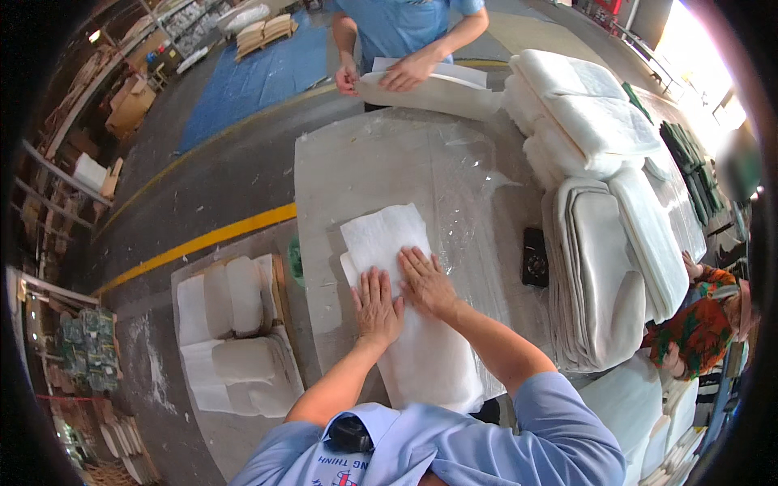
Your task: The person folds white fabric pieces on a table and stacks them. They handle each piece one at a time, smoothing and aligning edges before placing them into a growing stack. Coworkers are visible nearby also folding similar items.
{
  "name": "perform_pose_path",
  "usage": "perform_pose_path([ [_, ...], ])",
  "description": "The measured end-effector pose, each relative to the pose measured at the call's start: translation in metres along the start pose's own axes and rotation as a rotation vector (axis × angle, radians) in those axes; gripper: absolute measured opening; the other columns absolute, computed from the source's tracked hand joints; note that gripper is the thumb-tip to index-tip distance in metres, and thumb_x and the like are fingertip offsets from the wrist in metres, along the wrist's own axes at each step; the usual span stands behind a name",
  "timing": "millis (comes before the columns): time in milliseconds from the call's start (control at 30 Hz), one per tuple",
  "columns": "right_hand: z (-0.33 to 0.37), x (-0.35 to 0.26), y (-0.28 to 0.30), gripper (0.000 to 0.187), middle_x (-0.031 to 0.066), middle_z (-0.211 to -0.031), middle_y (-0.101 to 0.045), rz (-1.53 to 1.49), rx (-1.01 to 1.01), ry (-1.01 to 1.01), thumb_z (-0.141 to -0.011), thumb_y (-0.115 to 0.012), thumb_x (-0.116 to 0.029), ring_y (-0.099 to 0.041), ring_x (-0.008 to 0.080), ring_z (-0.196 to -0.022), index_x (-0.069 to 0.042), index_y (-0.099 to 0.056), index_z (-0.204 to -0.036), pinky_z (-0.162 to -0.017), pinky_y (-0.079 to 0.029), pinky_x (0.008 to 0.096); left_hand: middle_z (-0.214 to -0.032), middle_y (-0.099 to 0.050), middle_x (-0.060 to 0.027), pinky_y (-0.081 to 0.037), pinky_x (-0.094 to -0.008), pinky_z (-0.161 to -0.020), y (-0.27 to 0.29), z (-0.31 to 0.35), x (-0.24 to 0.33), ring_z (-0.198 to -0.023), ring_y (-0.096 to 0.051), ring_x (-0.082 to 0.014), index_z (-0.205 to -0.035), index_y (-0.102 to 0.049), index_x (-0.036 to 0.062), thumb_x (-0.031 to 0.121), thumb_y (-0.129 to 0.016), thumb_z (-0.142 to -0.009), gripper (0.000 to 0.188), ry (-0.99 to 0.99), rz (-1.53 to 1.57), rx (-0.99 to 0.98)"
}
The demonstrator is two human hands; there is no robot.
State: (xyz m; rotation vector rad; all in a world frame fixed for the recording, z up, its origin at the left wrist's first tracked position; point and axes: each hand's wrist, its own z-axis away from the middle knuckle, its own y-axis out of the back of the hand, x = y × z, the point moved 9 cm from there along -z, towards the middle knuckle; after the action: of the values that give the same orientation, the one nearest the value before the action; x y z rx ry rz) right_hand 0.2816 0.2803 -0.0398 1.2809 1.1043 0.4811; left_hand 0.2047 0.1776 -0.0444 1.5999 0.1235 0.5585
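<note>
While flat on white padding (429,356), left hand (378,314), right hand (429,285) — fingers (409,261) slightly apart; lettering (340,467) on blue shirt (470,441).

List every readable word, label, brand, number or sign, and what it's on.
Person's light-blue shirt: partly visible lettering and a red-and-blue emblem on the chest, upside down in the picture; wording not transcribed.
Co-worker's blue shirt: a faint mark at the picture's top edge, unreadable.
White sheet and flat black object on the table: no readable text.
</note>
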Motion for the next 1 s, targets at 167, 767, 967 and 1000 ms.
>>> perform_pose_path([
  [167, -0.017, 0.003, -0.007, 0.071, 0.0091, -0.177, -0.026, 0.007, -0.076, -0.047, -0.11, -0.046, -0.042, -0.021, 0.0301, -0.164, -0.007, -0.028, -0.169, -0.13, -0.021, 0.0587, -0.177, -0.012, -0.0233, -0.002, -0.0634, -0.13, -0.01, 0.003, -0.006, -0.164, -0.008, -0.0433, -0.168, -0.023, -0.0009, 0.039, -0.052, -0.104, 0.081, 0.021, 0.002, -0.047],
  [767, -0.075, 0.037, 0.015, 0.062, 0.0157, -0.165, -0.046, -0.037, 0.161, -0.185, -0.108, -0.051, -0.043, -0.033, 0.0381, -0.158, -0.005, -0.046, -0.158, -0.127, -0.02, 0.0653, -0.174, -0.027, -0.0183, -0.01, -0.0615, -0.131, 0.034, -0.062, -0.01, -0.162, -0.021, -0.041, -0.163, -0.037, -0.0018, 0.024, -0.06, -0.101, 0.071, -0.081, -0.019, 0.067],
  [967, -0.041, 0.004, 0.01, 0.053, 0.0139, -0.165, -0.045, -0.076, 0.115, 0.068, -0.103, -0.061, -0.023, -0.035, 0.0382, -0.157, -0.006, -0.052, -0.153, -0.125, -0.028, 0.0627, -0.168, -0.039, -0.0191, -0.018, -0.0576, -0.131, 0.018, -0.076, -0.029, -0.157, -0.032, -0.0399, -0.16, -0.04, -0.0022, 0.024, -0.063, -0.1, 0.069, -0.135, 0.044, 0.08],
  [1000, -0.044, 0.007, 0.008, 0.053, 0.0138, -0.165, -0.046, -0.081, 0.103, 0.042, -0.104, -0.06, -0.023, -0.037, 0.0379, -0.156, -0.007, -0.053, -0.153, -0.125, -0.03, 0.0611, -0.163, -0.044, -0.0194, -0.023, -0.0571, -0.128, 0.02, -0.082, -0.029, -0.153, -0.037, -0.0405, -0.157, -0.044, -0.0018, 0.024, -0.063, -0.1, 0.065, -0.139, 0.057, 0.1],
])
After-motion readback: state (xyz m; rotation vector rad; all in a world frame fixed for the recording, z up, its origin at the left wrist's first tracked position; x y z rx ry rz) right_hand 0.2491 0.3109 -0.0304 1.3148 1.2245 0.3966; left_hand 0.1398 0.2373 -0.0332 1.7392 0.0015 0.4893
